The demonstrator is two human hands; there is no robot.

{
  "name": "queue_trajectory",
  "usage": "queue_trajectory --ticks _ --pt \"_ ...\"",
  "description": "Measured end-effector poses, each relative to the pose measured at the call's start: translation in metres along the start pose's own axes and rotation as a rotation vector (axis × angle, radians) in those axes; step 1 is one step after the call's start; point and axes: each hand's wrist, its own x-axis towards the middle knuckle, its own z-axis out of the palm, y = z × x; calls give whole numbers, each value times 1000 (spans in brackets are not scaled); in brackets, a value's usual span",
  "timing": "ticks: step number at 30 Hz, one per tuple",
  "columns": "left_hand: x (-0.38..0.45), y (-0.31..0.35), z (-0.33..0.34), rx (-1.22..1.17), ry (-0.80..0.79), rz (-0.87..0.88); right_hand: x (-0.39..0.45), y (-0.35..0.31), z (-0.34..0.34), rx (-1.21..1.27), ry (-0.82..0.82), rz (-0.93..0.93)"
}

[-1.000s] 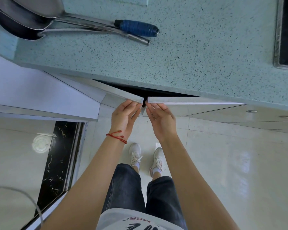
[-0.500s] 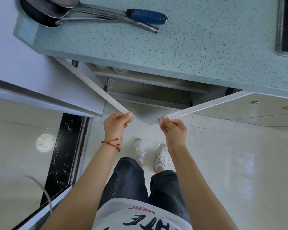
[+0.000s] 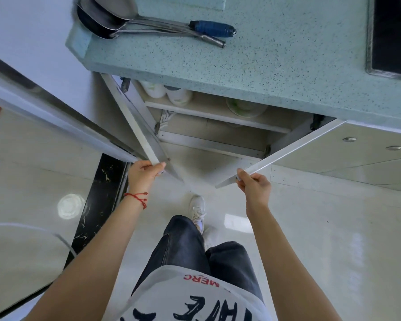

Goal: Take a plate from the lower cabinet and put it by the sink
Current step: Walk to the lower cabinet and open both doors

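Note:
The lower cabinet under the speckled teal counter [image 3: 276, 66] stands wide open. My left hand [image 3: 144, 173] grips the edge of the left cabinet door [image 3: 134, 126]. My right hand [image 3: 254, 185] grips the edge of the right cabinet door [image 3: 287, 149]. On the upper shelf [image 3: 213, 119] inside sit a stack of pale plates [image 3: 245, 107] at the right and two white bowls or cups [image 3: 167, 92] at the left; the counter's edge hides their far parts.
Two metal ladles [image 3: 116, 22], one with a blue handle [image 3: 212, 28], lie on the counter's left end. A dark recessed cooktop or sink [image 3: 394, 35] is at the top right. Neighbouring cabinet fronts with round knobs [image 3: 348, 139] run right. My legs stand on glossy tiles.
Both doors have swung from nearly closed to wide open, my hands moving apart with them. The shelf with plates and bowls has come into sight.

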Motion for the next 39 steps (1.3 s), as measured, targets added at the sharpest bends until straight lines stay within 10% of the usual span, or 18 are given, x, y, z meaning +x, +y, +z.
queue_trajectory --ticks 39 --pt "-17 -22 -123 355 49 230 -51 51 -128 -203 446 -100"
